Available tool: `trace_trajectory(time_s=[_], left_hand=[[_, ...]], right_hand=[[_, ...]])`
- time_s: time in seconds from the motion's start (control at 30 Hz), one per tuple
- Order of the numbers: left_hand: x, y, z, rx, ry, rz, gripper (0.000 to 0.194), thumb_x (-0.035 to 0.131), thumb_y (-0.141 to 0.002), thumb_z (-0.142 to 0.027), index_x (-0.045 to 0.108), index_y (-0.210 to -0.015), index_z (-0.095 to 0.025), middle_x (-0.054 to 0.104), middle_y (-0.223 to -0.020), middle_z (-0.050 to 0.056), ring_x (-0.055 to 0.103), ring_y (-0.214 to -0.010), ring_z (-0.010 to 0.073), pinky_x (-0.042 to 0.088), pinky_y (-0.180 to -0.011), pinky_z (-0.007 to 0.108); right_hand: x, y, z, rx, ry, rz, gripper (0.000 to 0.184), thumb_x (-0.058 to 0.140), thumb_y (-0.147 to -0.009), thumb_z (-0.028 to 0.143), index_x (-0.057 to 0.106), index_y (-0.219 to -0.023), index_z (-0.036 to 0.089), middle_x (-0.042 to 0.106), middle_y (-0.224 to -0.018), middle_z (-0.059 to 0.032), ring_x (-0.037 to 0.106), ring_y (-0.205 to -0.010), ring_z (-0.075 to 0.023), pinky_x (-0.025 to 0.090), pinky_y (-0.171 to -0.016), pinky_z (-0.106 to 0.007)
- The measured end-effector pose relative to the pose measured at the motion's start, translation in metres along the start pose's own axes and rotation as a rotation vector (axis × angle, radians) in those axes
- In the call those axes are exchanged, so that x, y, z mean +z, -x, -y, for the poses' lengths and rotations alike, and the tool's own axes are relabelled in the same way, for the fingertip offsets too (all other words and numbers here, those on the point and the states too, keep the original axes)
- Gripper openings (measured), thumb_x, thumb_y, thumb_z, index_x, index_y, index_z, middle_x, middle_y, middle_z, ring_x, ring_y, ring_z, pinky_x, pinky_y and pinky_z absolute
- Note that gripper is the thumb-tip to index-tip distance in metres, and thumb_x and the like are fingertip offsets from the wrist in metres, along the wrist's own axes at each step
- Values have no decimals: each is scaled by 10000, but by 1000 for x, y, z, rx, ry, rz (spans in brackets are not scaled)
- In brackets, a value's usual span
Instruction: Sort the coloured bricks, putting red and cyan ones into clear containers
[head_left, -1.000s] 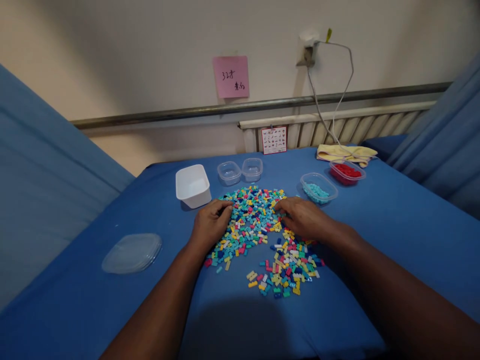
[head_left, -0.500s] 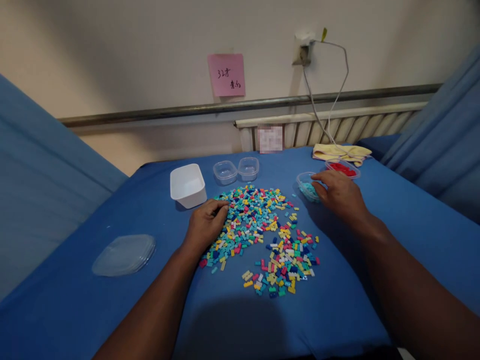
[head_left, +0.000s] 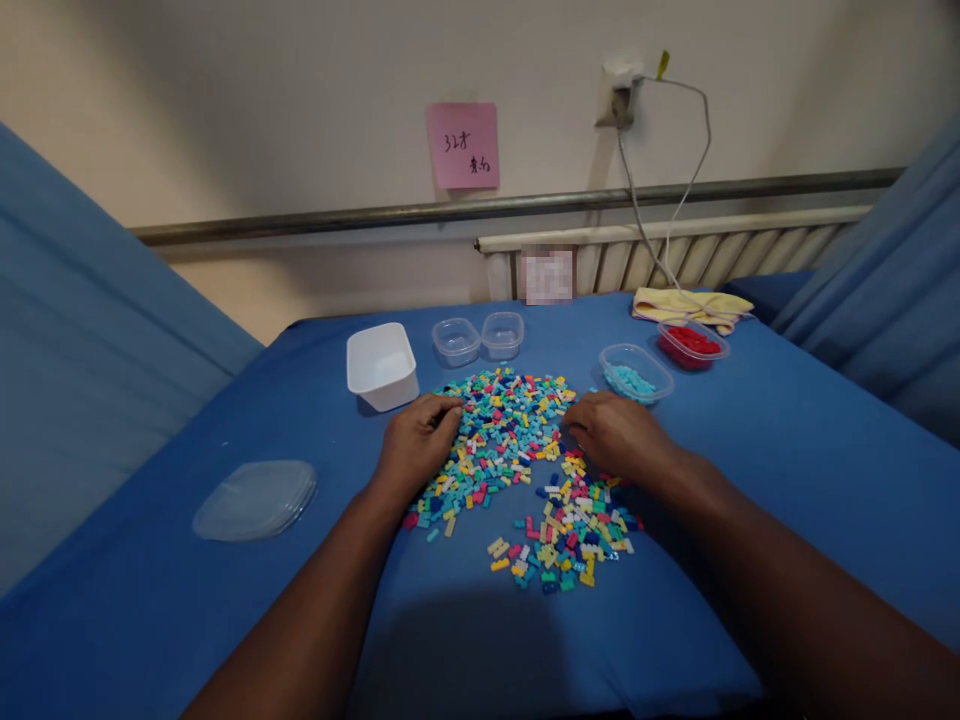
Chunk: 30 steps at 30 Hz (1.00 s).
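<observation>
A heap of small coloured bricks (head_left: 504, 420) lies on the blue table (head_left: 750, 480), with a smaller patch of bricks (head_left: 566, 535) nearer to me. My left hand (head_left: 416, 445) rests on the heap's left edge, fingers curled and pressed together on the bricks. My right hand (head_left: 615, 432) lies on the heap's right edge, fingers bent down onto the bricks. What either hand holds is hidden. Just beyond my right hand stands a clear tub of light-blue bricks (head_left: 636, 374), and farther back a clear tub of red bricks (head_left: 691, 344).
A white tub (head_left: 382, 366) and two small clear tubs (head_left: 478, 338) stand behind the heap. Clear lids (head_left: 256, 498) lie at the left. A yellow cloth (head_left: 694, 304) and a cable lie at the back right. Blue screens flank the table.
My right hand went out to the tub of light-blue bricks half a second ago and has come back to the heap's right edge. My left hand stayed put.
</observation>
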<state>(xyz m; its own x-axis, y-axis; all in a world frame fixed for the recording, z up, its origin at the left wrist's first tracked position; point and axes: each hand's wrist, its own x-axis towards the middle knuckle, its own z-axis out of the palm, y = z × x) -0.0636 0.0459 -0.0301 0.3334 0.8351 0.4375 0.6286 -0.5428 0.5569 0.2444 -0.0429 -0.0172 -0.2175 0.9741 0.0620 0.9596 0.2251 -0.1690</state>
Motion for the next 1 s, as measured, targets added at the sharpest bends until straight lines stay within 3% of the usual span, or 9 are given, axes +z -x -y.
trace_trajectory(time_s=[0.1, 0.37, 0.67, 0.83, 1.0], left_hand=[[0, 0, -3, 3, -6, 7, 276, 597, -1002, -386, 829, -1044, -241, 802, -1015, 41, 750, -958, 225, 569, -911, 361], [2, 0, -2, 12, -3, 7, 274, 600, -1004, -391, 831, -1049, -252, 791, -988, 35, 744, -935, 218, 561, -876, 348], [0, 0, -5, 12, -28, 10, 282, 589, -1007, -393, 829, -1048, -250, 800, -1007, 34, 747, -951, 220, 571, -913, 353], [0, 0, -4, 12, -19, 5, 282, 592, -1001, -394, 830, -1046, -249, 802, -1004, 41, 753, -954, 230, 581, -910, 363], [0, 0, -7, 7, -18, 9, 283, 599, -1001, -402, 836, -1048, -254, 800, -986, 42, 751, -933, 228, 587, -904, 357]], right_hand=[[0, -3, -1, -4, 20, 19, 258, 559, -1041, 191, 801, -1125, 221, 794, -1105, -101, 716, -1037, -255, 450, -820, -318], [7, -6, -1, -212, 28, -14, 250, 560, -1039, 169, 782, -1145, 217, 777, -1084, -86, 688, -1033, -245, 435, -833, -314], [5, -7, 1, -178, -10, -43, 246, 517, -1094, 227, 741, -998, 194, 755, -994, -86, 671, -952, -221, 427, -818, -307], [-6, 3, -12, -143, -166, -275, 252, 530, -1102, 285, 768, -1087, 203, 779, -1033, -94, 699, -971, -243, 492, -881, -340], [-15, 7, -60, 46, -150, -647, 282, 540, -1071, 311, 783, -1142, 186, 800, -1114, -143, 725, -1042, -302, 536, -955, -419]])
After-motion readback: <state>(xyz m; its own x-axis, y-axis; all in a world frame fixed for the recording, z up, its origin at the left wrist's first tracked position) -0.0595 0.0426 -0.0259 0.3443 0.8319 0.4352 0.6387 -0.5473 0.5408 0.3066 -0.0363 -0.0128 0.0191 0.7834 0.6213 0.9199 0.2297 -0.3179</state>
